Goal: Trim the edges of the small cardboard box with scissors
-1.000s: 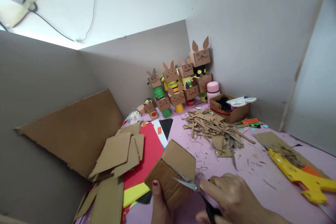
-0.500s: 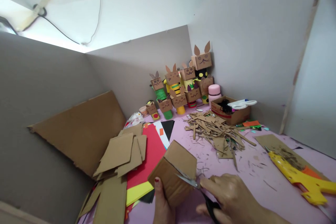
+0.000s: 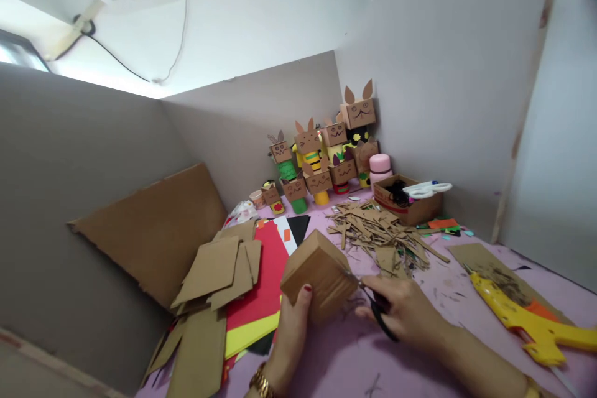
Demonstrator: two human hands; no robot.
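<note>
A small brown cardboard box (image 3: 321, 280) is tilted above the table, gripped by my left hand (image 3: 296, 320) with the thumb laid on its near face. My right hand (image 3: 405, 305) has its fingers through the black handles of a pair of scissors (image 3: 380, 317). The blade tips meet the box's right edge; whether they are inside the cardboard I cannot tell. Most of my left fingers are hidden behind the box.
Cardboard sheets (image 3: 212, 270) and red paper (image 3: 261, 273) lie on the left. Cardboard scraps (image 3: 373, 227) are heaped beyond my right hand. A yellow glue gun (image 3: 517, 317) lies right. Several cardboard animal figures (image 3: 318, 182), a pink flask (image 3: 380, 168) and a box of supplies (image 3: 410, 202) stand behind.
The box has risen slightly and turned in my left hand. My right hand with the scissors has shifted up and right, and the blades look more closed.
</note>
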